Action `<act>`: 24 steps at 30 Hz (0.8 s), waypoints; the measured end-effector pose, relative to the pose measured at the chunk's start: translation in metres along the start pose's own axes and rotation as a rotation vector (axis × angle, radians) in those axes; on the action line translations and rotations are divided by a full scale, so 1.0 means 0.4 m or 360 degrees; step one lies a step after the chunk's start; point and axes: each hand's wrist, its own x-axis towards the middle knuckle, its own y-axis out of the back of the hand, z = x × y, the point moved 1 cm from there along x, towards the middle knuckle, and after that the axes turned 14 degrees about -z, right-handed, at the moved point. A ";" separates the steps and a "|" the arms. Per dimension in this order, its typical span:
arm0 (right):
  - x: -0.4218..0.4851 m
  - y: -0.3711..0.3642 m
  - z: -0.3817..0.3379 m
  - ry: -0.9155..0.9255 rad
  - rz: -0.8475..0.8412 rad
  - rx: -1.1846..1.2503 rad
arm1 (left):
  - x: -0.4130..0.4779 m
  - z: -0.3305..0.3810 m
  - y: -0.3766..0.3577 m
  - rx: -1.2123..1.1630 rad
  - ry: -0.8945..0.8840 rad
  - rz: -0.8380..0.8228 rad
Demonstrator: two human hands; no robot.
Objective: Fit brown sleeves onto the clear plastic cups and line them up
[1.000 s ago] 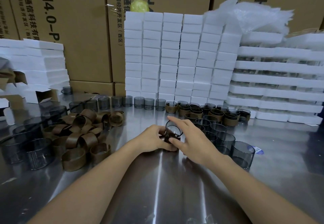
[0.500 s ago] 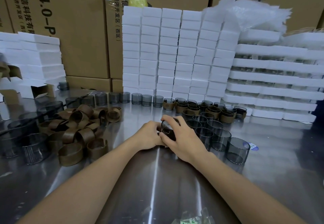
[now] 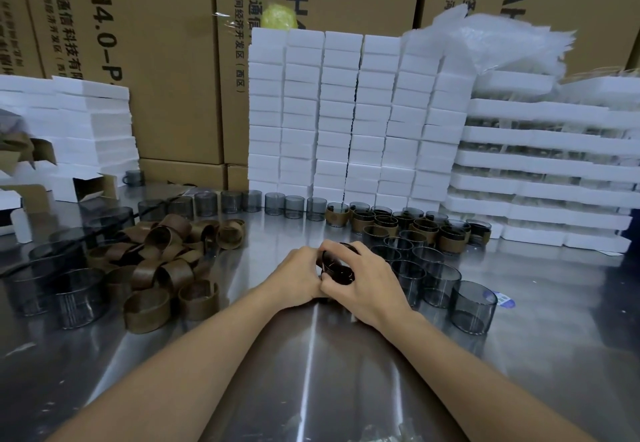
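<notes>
Both hands meet at the middle of the steel table (image 3: 311, 355) around one clear cup (image 3: 337, 268) with a brown sleeve on it, tipped toward me. My left hand (image 3: 298, 277) holds its left side, fingers curled. My right hand (image 3: 367, 285) wraps over its top and right side. A heap of loose brown sleeves (image 3: 156, 261) lies to the left. Bare clear cups (image 3: 433, 275) stand just right of my hands. Sleeved cups (image 3: 391, 225) are grouped behind them.
A row of bare cups (image 3: 242, 201) runs along the back. More clear cups (image 3: 59, 285) crowd the left edge. Stacks of white foam trays (image 3: 353, 123) and cardboard boxes (image 3: 145, 60) wall off the back. Open small cartons (image 3: 79, 185) sit at far left.
My right hand has closed down over the cup, which was more exposed a second ago. Both hands stay at the same spot; the cup has tipped toward me.
</notes>
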 end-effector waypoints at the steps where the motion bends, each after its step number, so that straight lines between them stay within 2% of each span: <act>1: 0.001 -0.001 0.001 0.0002 0.0008 0.0004 | 0.000 -0.002 -0.001 -0.0002 -0.0005 -0.0001; 11: 0.006 0.004 0.013 0.0023 -0.0036 0.0078 | 0.003 -0.005 0.000 -0.0079 -0.0018 -0.0016; 17: 0.015 0.029 0.029 0.0149 0.0026 0.0333 | 0.009 0.008 0.014 -0.0316 -0.0134 0.0035; 21: 0.012 0.055 0.033 0.0228 -0.0152 0.0394 | 0.002 0.017 0.034 -0.0598 -0.0148 0.0039; 24: 0.012 0.074 0.040 0.0243 -0.0243 0.0255 | -0.007 0.025 0.054 -0.0729 -0.0087 -0.0029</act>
